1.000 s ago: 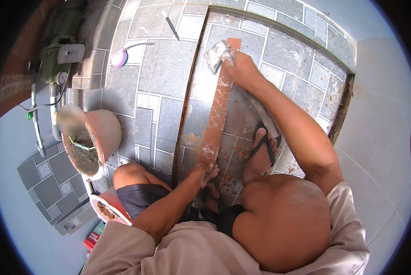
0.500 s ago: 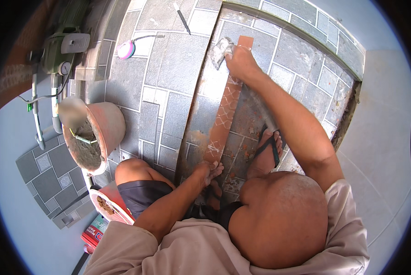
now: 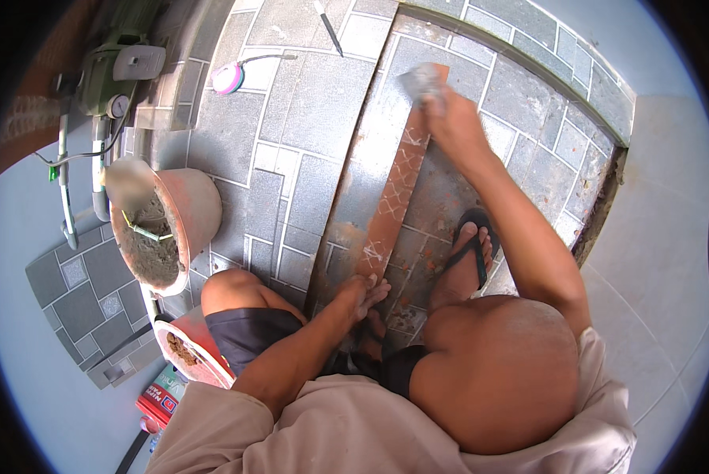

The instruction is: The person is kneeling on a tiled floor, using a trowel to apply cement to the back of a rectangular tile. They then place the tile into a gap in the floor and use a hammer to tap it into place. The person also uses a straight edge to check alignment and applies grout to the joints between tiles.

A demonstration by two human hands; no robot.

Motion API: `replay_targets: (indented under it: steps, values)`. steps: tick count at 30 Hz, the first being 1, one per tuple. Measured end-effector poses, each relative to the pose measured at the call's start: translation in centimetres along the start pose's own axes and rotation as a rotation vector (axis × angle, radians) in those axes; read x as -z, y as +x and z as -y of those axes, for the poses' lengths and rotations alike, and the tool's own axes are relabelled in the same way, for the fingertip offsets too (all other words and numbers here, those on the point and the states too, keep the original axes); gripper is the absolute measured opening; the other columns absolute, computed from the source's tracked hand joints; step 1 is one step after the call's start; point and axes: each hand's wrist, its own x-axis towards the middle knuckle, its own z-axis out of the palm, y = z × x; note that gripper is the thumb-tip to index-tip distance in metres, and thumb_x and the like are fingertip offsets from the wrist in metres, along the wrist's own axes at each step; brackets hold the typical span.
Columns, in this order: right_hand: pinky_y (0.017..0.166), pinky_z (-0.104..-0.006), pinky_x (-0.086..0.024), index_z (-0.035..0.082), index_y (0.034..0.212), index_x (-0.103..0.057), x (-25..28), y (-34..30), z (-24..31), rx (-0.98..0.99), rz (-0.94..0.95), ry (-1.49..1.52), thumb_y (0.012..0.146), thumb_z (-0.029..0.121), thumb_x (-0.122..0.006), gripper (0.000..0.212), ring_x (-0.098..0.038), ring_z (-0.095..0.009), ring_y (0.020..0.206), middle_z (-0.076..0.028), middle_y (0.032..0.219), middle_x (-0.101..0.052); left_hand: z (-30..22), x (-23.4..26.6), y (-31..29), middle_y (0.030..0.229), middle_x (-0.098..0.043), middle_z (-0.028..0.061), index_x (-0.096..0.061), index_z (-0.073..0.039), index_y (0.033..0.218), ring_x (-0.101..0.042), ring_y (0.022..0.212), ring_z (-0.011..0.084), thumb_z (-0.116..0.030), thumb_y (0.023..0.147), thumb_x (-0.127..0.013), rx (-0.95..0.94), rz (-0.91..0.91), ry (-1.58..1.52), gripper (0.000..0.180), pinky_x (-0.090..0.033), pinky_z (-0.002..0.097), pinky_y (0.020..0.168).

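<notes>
A long, narrow reddish-brown tile strip slants up from between my knees, with pale criss-cross marks along its face. My left hand grips its near end, with the thumb on top and some fingers stretched out beside it. At the far end of the strip my right hand is closed on a crumpled-looking grey-white thing. Motion smears this thing, so its kind cannot be made out. The strip's far tip shows just behind it.
On the left stands a bucket of grey mortar, with a second bucket nearer me. A pink-and-white round tool and a black pen-like stick lie on the tiled floor. A green pump stands far left. A raised edge borders the recess.
My right hand has moved right and slightly nearer with the grey-white thing, uncovering more of the floor left of the strip. My left hand stays at the strip's near end.
</notes>
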Motion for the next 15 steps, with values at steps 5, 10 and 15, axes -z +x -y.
replay_targets:
  steps: [5,10,15]
  values:
    - [0.105,-0.0524,-0.052,0.007,0.154,-0.053,3.2,-3.2,-9.7,-0.111,-0.483,-0.415,0.109,0.031,-0.05,0.051,-0.059,-0.041,0.122,-0.022,0.134,-0.058,-1.0,1.5,-0.4,0.113,-0.07,0.0133,-0.06,-0.001,0.128,-0.072,0.098,0.0251,-0.02,0.108,-0.061,-0.011,-0.058,-0.198,0.027,-0.06,0.0389,0.084]
    - [0.101,-0.0534,-0.048,0.013,0.153,-0.056,3.7,-5.0,-19.7,-0.119,-0.666,-0.638,0.104,0.027,-0.063,0.052,-0.055,-0.038,0.117,-0.019,0.121,-0.058,-3.3,2.3,-0.4,0.105,-0.07,0.0115,-0.064,-0.001,0.12,-0.07,0.091,0.023,-0.021,0.107,-0.063,-0.071,-0.032,-0.334,0.024,-0.06,0.0367,0.081]
    - [0.109,-0.0563,-0.037,0.007,0.154,-0.052,2.6,-5.0,-15.0,-0.103,-0.618,-0.665,0.106,0.033,-0.056,0.055,-0.051,-0.038,0.126,-0.021,0.132,-0.058,-4.5,2.8,0.1,0.101,-0.069,0.0142,-0.062,0.003,0.117,-0.068,0.084,0.0241,-0.015,0.107,-0.061,-0.166,-0.054,-0.496,0.021,-0.06,0.0376,0.073]
